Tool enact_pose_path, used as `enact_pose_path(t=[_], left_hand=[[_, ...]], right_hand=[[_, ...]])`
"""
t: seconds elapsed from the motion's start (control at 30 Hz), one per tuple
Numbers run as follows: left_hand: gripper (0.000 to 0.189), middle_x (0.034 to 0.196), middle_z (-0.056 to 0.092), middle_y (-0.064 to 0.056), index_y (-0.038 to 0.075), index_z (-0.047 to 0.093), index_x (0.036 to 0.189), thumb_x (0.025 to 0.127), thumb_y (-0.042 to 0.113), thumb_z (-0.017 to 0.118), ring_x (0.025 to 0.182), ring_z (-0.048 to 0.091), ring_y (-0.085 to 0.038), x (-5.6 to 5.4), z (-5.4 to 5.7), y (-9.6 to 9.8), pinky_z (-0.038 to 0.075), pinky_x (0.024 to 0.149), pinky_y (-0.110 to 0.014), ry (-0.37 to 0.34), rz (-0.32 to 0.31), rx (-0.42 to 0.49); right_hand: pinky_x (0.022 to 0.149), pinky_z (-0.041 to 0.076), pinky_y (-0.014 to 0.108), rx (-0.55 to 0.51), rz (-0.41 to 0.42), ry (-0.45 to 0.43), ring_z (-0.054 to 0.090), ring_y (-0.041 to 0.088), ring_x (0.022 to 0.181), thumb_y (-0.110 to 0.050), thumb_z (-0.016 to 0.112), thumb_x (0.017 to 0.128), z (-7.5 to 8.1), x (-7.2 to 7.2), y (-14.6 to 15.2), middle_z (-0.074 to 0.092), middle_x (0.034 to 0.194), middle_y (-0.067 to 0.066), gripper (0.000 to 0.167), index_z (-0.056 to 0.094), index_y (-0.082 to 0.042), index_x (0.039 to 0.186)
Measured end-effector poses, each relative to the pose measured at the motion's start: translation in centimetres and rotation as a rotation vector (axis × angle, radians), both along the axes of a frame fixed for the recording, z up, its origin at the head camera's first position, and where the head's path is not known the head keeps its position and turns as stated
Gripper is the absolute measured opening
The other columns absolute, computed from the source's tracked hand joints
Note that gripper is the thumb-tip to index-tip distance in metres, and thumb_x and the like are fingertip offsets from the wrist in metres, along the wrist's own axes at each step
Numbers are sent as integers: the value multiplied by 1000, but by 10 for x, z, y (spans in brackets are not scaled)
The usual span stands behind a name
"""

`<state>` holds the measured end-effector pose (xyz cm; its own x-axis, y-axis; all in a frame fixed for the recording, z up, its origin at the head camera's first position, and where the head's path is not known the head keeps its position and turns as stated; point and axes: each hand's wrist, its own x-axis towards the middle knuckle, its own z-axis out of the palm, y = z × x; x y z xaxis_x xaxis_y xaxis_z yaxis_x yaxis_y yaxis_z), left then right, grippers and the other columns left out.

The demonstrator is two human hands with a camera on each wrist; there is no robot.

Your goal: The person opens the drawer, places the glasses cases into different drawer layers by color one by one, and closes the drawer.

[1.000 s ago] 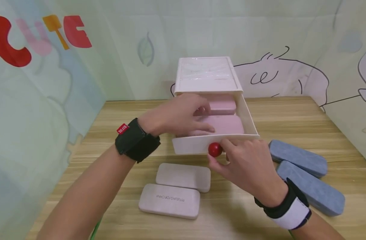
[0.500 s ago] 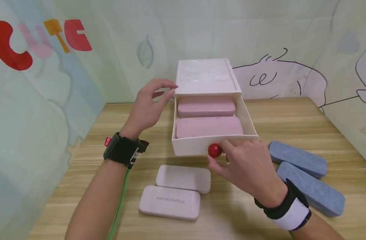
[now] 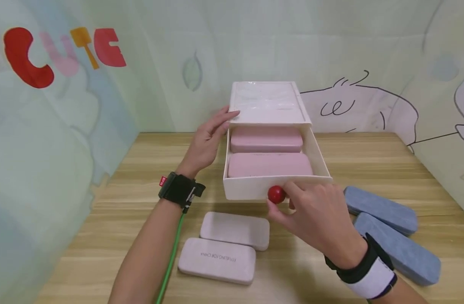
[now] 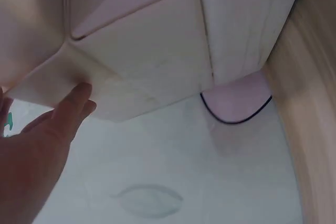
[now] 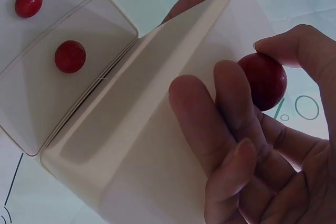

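Observation:
A white drawer cabinet (image 3: 268, 103) stands at the back with its top drawer (image 3: 247, 188) pulled out. Two pink hard cases (image 3: 270, 164), like glasses cases, lie in it one behind the other. My right hand (image 3: 317, 219) pinches the red knob (image 3: 276, 194) on the drawer front between thumb and index finger; in the right wrist view its other fingers lie along the drawer's underside. My left hand (image 3: 205, 145) rests with extended fingers on the cabinet's upper left edge. The left wrist view has its fingertips (image 4: 80, 92) against the white casing.
Two pale pinkish-grey cases (image 3: 216, 259) lie on the wooden table (image 3: 133, 249) before the drawer. Two blue cases (image 3: 399, 249) sit to the right, beside my right wrist. Below the open drawer, two closed drawers carry red knobs (image 5: 70, 56). A printed cloth (image 3: 159, 84) hangs behind.
My left hand has come out of the drawer, swung left, then moved onto the cabinet's upper left edge. The right hand keeps hold of the knob. The pink cases, hidden before, now show fully.

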<state>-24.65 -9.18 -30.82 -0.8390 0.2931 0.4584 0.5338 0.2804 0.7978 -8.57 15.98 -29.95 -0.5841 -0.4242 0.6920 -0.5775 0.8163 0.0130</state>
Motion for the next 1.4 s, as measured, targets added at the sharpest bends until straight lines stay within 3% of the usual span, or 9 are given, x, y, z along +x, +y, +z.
enact_pose_path(t=[0.17,0.3,0.53,0.77,1.4], left_hand=[[40,166,34,1,24,55,148,110,31,43,154,31,-17,-1,-4,1,39,120,-42,-58,-27,79],[41,166,34,1,28,54,148,110,36,41,152,35,-17,2,-5,-2,46,113,-43,-83,-12,117],[41,164,39,5,27,56,147,109,33,41,150,40,-18,0,-11,4,48,110,-39,-119,-29,207],[40,164,38,4,27,57,147,109,32,44,151,37,-16,-1,-13,10,49,108,-41,-119,-44,208],[41,167,32,5,24,56,148,110,31,43,154,32,-14,2,-15,7,49,110,-45,-149,-46,246]], right_hand=[[42,25,18,-3,8,-6,44,4,44,-30,79,76,0,-2,0,53,51,-7,25,60,-16,68],[42,25,19,-6,25,7,45,4,44,-30,79,77,0,-6,-3,53,51,-7,26,59,-15,68],[41,24,19,-7,7,20,46,4,44,-30,79,77,-2,-7,-1,54,51,-8,25,60,-16,69],[42,28,19,-9,-20,-12,45,6,45,-30,79,77,-3,-5,3,55,52,-5,24,61,-14,70],[40,30,22,-33,-6,30,50,9,45,-30,79,76,-7,-13,1,61,54,-2,24,61,-13,72]])
